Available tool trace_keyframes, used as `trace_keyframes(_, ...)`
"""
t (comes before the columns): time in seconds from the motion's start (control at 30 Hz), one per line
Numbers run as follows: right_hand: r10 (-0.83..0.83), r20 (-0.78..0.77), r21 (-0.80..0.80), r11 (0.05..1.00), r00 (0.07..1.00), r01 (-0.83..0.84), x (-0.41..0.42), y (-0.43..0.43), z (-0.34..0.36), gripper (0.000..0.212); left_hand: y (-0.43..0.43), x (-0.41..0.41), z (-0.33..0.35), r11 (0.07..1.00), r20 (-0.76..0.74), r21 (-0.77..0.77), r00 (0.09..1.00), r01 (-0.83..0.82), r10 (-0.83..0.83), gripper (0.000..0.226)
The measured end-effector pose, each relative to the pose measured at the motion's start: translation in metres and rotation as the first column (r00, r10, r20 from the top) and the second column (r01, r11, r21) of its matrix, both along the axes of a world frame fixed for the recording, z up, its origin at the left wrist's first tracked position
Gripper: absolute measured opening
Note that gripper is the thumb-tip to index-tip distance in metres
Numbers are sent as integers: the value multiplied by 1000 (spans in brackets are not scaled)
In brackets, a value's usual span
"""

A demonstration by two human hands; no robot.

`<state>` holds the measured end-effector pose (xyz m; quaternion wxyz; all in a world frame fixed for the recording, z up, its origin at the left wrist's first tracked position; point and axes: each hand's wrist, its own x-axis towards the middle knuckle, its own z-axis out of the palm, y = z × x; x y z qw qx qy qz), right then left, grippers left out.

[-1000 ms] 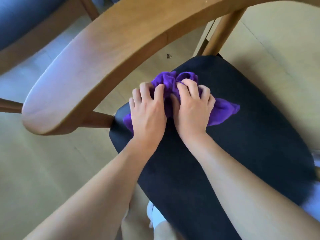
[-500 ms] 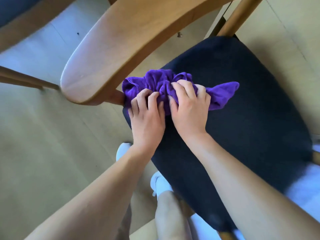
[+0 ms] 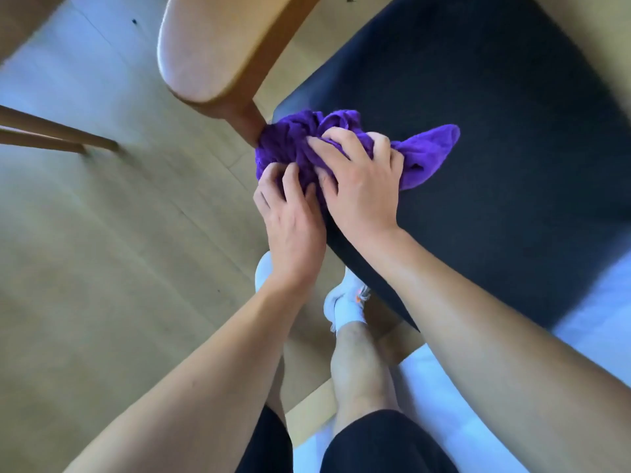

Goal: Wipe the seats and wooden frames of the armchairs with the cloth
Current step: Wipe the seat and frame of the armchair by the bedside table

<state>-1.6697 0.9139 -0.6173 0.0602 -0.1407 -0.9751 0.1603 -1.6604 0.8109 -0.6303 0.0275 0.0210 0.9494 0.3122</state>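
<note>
A bunched purple cloth (image 3: 423, 155) lies at the front left corner of the armchair's black seat (image 3: 495, 107), pushed against the wooden post (image 3: 247, 122) under the armrest (image 3: 211, 46). My left hand (image 3: 290, 220) grips the cloth's near left part with curled fingers at the seat's edge. My right hand (image 3: 362, 186) lies over the cloth beside it, fingers curled into the folds. One tail of the cloth sticks out to the right on the seat.
Pale wooden floor (image 3: 102, 268) spreads to the left. Another chair's wooden legs (image 3: 51, 134) cross at the left edge. My legs and white-socked feet (image 3: 345, 302) stand below the seat's front edge.
Both hands have dragged the cloth across the seat to its front left corner, up against the armrest post. The view has tilted down, showing my legs and feet.
</note>
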Motion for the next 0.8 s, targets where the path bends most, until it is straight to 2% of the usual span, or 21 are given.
trace_keyframes(0.13, 5, 28, 18, 1000, 1000, -6, 1, -1, 1, 37, 7, 0, 2, 996, 59, 86, 998, -40, 35, 40)
trace_keyframes(0.33, 92, 134, -15, 996, 987, -91, 8, 11, 7, 40, 15, 15, -1, 977, -6, 170, 991, -129, 131, 33)
trace_keyframes(0.6, 177, 166, -55, 984, 970, -170, 52, 23, 14, 40, 29, 68, 5, 949, 90, 217, 973, -229, 214, 32)
trace_keyframes(0.8, 154, 220, -80, 987, 963, -139, 108, 37, 21, 40, 49, 128, 16, 932, 216, 248, 953, -265, 214, 34)
